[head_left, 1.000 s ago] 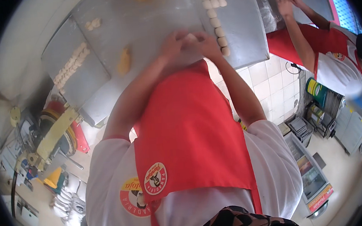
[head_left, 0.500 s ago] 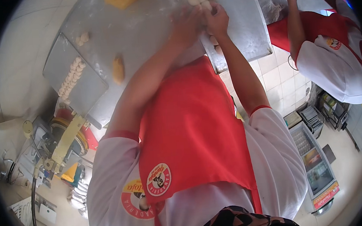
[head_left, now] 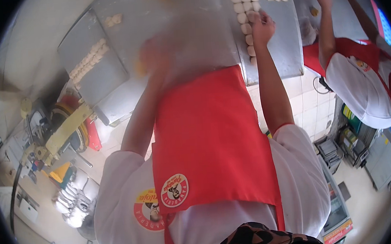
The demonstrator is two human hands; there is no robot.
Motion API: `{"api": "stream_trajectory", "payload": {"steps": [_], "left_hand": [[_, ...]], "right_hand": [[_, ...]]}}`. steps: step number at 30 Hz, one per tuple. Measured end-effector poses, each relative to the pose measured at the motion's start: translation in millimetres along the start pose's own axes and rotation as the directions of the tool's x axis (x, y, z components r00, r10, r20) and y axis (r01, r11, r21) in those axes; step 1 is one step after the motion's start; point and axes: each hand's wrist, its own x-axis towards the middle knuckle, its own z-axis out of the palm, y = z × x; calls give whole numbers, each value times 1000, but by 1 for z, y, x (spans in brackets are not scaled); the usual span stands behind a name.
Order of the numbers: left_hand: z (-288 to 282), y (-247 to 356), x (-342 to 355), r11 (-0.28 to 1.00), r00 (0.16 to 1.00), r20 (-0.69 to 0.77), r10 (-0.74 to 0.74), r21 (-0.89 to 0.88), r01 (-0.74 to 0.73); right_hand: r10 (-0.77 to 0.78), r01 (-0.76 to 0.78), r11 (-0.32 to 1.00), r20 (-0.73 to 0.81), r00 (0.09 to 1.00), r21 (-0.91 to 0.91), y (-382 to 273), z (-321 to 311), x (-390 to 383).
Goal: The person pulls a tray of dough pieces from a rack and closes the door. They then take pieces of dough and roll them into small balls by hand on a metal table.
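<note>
Right hand [head_left: 261, 26] clenched over a dough ball at the column of dough balls [head_left: 245, 26] on the metal tray [head_left: 286, 46]; left hand [head_left: 153, 52] left of tray, blurred, grip unclear. Dough likely soft, light, sticky: cup from above, gently

A plain red cloth apron [head_left: 210, 139] covers a white short-sleeved shirt [head_left: 119, 206]. Pale cream round dough balls [head_left: 244, 12] line a dull grey metal baking tray [head_left: 286, 46].
</note>
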Motion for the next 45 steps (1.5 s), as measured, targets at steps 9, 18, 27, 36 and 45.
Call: {"api": "stream_trajectory", "payload": {"steps": [9,18,27,36,45], "left_hand": [[53,-150,-40,966,962,-261,83,-217,-142],[-4,-140,-58,813,926,-302,225,-466,-349],[-13,-184,-30,848,940,-319,121,-459,-265],[-33,-470,0,831,538,-675,-506,-215,512],[1,-432,2,390,918,-112,-380,-919,50]], "right_hand": [[-403,335,906,762,507,257,-120,68,-185],[-323,35,946,924,206,323,-192,76,-238],[-168,-408,828,865,473,384,-187,107,-204],[162,-673,698,863,479,243,-148,20,-166],[-78,-368,903,925,371,224,-197,30,-240]]}}
